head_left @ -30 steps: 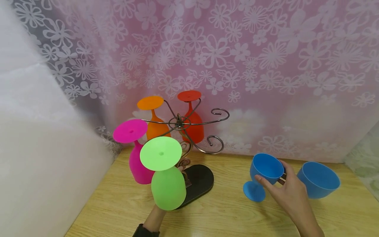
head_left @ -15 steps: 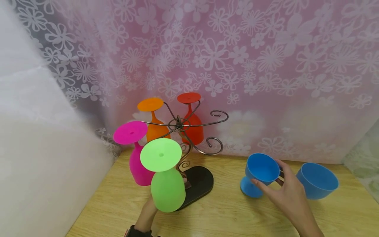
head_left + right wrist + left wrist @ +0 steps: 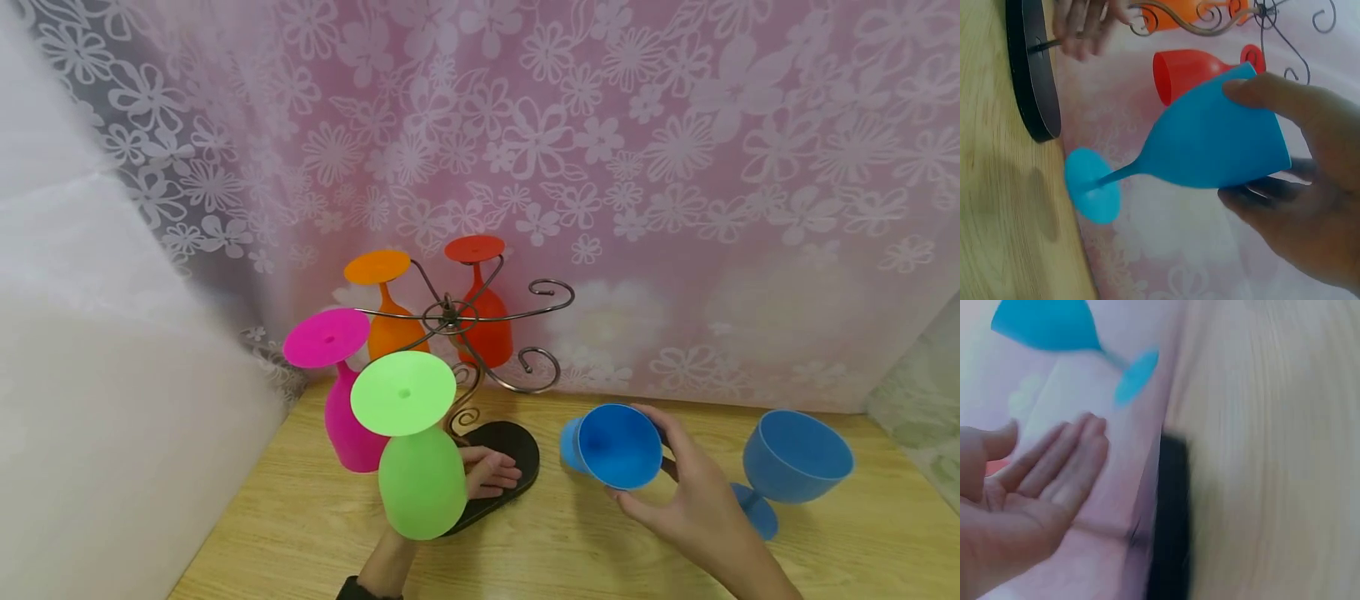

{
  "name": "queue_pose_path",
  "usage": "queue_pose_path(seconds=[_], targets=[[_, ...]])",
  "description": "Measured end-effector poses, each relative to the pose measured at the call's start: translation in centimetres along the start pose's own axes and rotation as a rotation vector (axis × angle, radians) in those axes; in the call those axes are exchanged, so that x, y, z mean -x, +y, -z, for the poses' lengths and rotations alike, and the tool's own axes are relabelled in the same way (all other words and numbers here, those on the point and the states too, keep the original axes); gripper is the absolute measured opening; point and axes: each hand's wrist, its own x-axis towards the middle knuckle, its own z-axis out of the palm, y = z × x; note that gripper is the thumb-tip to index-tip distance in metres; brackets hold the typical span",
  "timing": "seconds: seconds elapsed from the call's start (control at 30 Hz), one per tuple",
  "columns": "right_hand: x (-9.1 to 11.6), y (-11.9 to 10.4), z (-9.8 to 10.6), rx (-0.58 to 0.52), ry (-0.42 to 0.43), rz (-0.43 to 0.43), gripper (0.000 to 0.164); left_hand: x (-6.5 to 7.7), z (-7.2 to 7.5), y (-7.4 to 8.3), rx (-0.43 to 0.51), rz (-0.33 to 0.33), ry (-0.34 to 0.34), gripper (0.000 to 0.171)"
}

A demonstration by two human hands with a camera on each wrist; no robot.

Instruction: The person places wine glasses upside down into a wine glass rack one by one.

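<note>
My right hand grips a blue goblet by its bowl near the rim, thumb on one side and fingers on the other. In the right wrist view this goblet is tilted, its foot off the table. My left hand, partly hidden behind a green goblet, is over the black base of a metal goblet rack. In the left wrist view that hand has its fingers extended and holds nothing. Green, magenta, orange and red goblets hang upside down from the rack.
A second blue goblet stands upright at the right of the wooden table. Two curled rack arms on the right side carry no goblet. A pink floral curtain hangs behind, with a white wall at left.
My right hand has carried the blue goblet left towards the rack, tilting its mouth towards me. My left hand has shifted into view over the base, fingers pointing right.
</note>
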Motion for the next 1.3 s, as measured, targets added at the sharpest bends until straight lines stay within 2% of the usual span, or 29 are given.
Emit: queue_pose_path(seconds=[0.13, 0.2, 0.27, 0.4, 0.57, 0.67, 0.83, 0.97, 1.03, 1.13, 1.3], targets=[[0.1, -0.8, -0.4, -0.043, -0.047, 0.077, 0.104, -1.2, -0.2, -3.4, 0.317, 0.045, -0.1, 0.049], [0.2, -1.2, -0.5, -0.051, -0.069, 0.1, 0.106, -1.6, -0.4, -4.9, 0.445, 0.076, -0.102, 0.055], [0.2, -1.5, -0.6, -0.061, -0.091, 0.121, 0.108, -2.0, -0.9, -5.6, 0.533, 0.106, -0.084, 0.06], [0.1, -2.0, -1.0, -0.086, -0.139, 0.135, 0.112, -2.4, -2.0, -6.2, 0.669, 0.131, -0.033, 0.065], [0.2, -2.1, -1.5, -0.148, -0.215, 0.15, 0.11, -2.3, -3.3, -6.1, 0.824, 0.147, 0.012, 0.065], [0.2, -2.1, -1.7, -0.161, -0.243, 0.164, 0.109, -2.0, -3.6, -5.6, 0.9, 0.153, 0.013, 0.055], [0.2, -2.1, -1.9, -0.17, -0.249, 0.193, 0.108, -1.9, -4.0, -4.8, 1.006, 0.16, -0.013, 0.031], [0.2, -2.1, -1.7, -0.154, -0.236, 0.215, 0.107, -1.9, -4.3, -4.5, 1.046, 0.169, -0.023, 0.046], [0.2, -2.1, -1.6, -0.144, -0.246, 0.203, 0.107, -1.9, -4.4, -4.5, 1.033, 0.169, -0.011, 0.055], [0.3, -2.1, -1.3, -0.156, -0.301, 0.147, 0.101, -2.0, -4.5, -4.7, 0.978, 0.153, 0.038, 0.056], [0.6, -1.9, -0.9, -0.179, -0.443, -0.063, 0.08, -2.0, -4.7, -5.2, 0.829, 0.131, 0.165, 0.07]])
